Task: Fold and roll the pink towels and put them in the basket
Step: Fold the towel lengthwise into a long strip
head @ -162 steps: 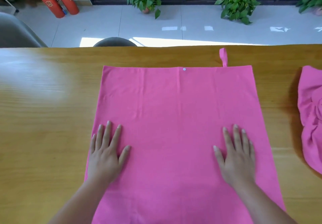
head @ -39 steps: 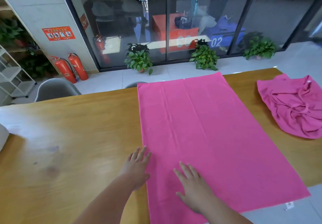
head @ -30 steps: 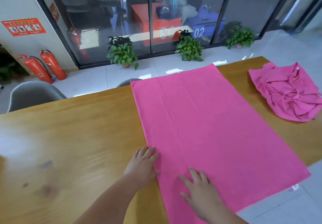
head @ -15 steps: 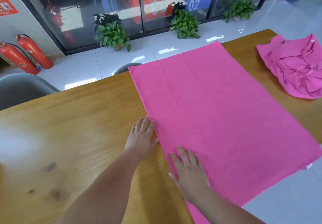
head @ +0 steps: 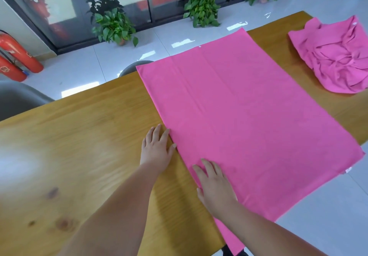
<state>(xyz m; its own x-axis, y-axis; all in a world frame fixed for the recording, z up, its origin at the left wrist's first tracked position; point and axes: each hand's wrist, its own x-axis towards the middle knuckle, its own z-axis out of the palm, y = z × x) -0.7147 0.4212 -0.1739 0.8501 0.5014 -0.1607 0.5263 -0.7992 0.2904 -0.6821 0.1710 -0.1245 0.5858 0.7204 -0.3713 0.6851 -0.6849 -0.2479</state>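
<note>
A pink towel [head: 249, 120] lies spread flat across the wooden table [head: 79, 156], its near end hanging over the table's front edge. My left hand [head: 157, 148] rests flat on the wood just left of the towel's long left edge, fingers straight and touching the hem. My right hand [head: 215, 186] lies flat on the towel close to that same edge, nearer to me. A second pink towel [head: 334, 56] sits crumpled at the table's far right. No basket is in view.
A grey chair [head: 18, 98] stands beyond the table at the left, another chair back [head: 133, 68] behind the towel. Red fire extinguishers [head: 14, 56] and potted plants [head: 113, 25] line the glass wall on the tiled floor.
My view has tilted down and closer. Both hands have stayed flat at the towel's left edge, sliding slightly along it. The towel remains spread.
</note>
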